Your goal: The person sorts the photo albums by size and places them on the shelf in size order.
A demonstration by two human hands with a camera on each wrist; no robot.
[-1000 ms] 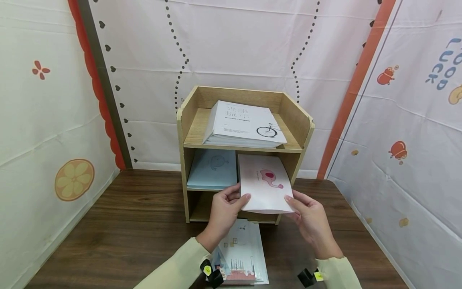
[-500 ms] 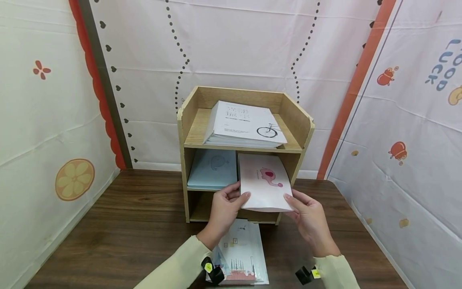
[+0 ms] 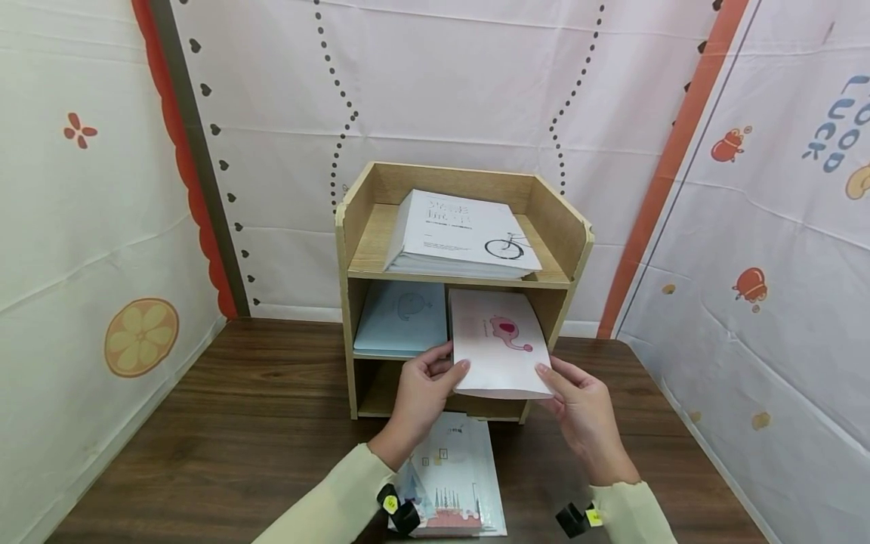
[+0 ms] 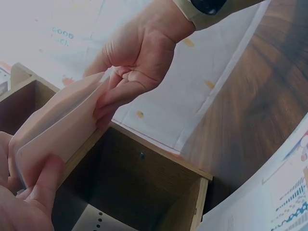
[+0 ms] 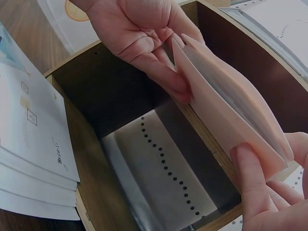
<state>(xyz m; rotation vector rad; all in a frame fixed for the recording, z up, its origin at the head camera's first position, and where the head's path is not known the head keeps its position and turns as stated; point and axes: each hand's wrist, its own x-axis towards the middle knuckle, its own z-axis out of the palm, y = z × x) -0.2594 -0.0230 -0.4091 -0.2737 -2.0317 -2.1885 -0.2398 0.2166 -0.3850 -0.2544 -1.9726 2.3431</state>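
Note:
Both hands hold a pale pink notebook [image 3: 499, 325] with a pink elephant on its cover. Its far end lies in the right side of the shelf's middle level, beside light blue notebooks [image 3: 401, 316]; its near end sticks out over the front edge. My left hand [image 3: 423, 389] grips the near left corner, thumb on top and fingers beneath. At the near right corner my right hand [image 3: 578, 397] pinches it the same way. From the right wrist view, the notebook's near edge [image 5: 231, 101] gapes slightly between its covers.
On top of the wooden shelf [image 3: 343, 302] lies a stack of white books [image 3: 462, 230] with a bicycle drawing. More white books [image 3: 455, 468] lie on the dark wooden table [image 3: 272, 423] before the shelf. Patterned cloth [image 3: 448, 91] surrounds the table.
The notebook's near edge has shifted very slightly toward the shelf. Both hands keep their grip at its corners, almost in place.

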